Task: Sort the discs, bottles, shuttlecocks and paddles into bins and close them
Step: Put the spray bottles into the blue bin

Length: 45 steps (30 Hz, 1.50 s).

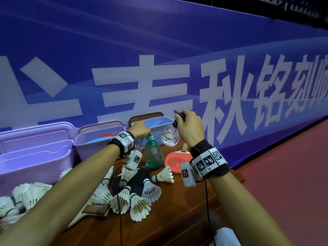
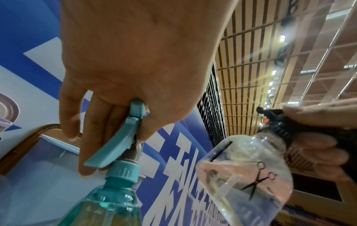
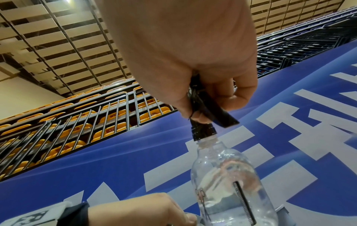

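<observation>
My left hand [image 1: 140, 127] grips the teal trigger head [image 2: 123, 131] of a green spray bottle [image 1: 153, 154] that stands on the wooden table. My right hand [image 1: 189, 126] holds a clear spray bottle [image 1: 169, 137] by its black trigger head [image 3: 201, 113], lifted off the table beside the blue bin [image 1: 160, 122]. The clear bottle [image 2: 245, 172] carries a scissors print. Several white shuttlecocks [image 1: 140, 206] lie in a heap at the front. A red paddle [image 1: 175, 161] lies right of the green bottle. Another paddle [image 1: 92, 210] lies under the shuttlecocks.
Three bins line the back of the table [image 1: 186, 210]: a large purple one [image 1: 35, 157] at left, a purple one [image 1: 88, 144] holding red and blue discs [image 1: 106, 136], and the blue one. Lids lean behind them against the blue banner [image 1: 177, 50]. The table edge falls to red floor at right.
</observation>
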Tool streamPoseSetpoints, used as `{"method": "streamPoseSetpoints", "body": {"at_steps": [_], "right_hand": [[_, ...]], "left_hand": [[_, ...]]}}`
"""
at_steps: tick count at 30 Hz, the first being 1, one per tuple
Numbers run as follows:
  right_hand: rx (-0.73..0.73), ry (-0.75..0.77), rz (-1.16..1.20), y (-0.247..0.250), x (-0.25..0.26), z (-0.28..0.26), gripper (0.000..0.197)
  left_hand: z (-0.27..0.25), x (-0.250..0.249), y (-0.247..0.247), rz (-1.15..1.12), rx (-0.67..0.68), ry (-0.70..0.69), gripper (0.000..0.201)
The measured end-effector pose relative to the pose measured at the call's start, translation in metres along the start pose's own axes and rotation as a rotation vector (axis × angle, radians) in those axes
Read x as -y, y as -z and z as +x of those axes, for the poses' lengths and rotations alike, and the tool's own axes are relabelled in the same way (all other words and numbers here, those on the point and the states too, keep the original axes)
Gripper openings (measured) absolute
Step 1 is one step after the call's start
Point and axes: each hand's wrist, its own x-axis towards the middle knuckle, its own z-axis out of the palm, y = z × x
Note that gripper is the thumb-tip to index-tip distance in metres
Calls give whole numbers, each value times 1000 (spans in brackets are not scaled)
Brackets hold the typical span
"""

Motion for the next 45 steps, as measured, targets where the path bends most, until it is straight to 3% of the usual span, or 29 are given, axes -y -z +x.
{"method": "streamPoseSetpoints", "body": {"at_steps": [5,10,13,17,24,39,45], "right_hand": [[-52,-9,14,-14,1,4,26],[-125,-31,64,-30,7,13,24],[-168,-3,92,-38,10,25,24],[-179,29,89,-50,8,60,24],[-206,-11,141,-86,-7,133,26],[-114,-72,209,-183,-52,186,23],[21,-75,135,-214,-63,176,22]], "left_hand": [[10,5,5,-207,-20,14,36],[14,3,17,-463,-135,72,38],[30,4,26,-780,-145,84,20],[50,9,36,-1099,-137,116,18],[102,29,30,-1322,-153,185,22],[176,54,-2,-1281,-208,275,17],[189,56,-30,-1099,-92,312,15]]}}
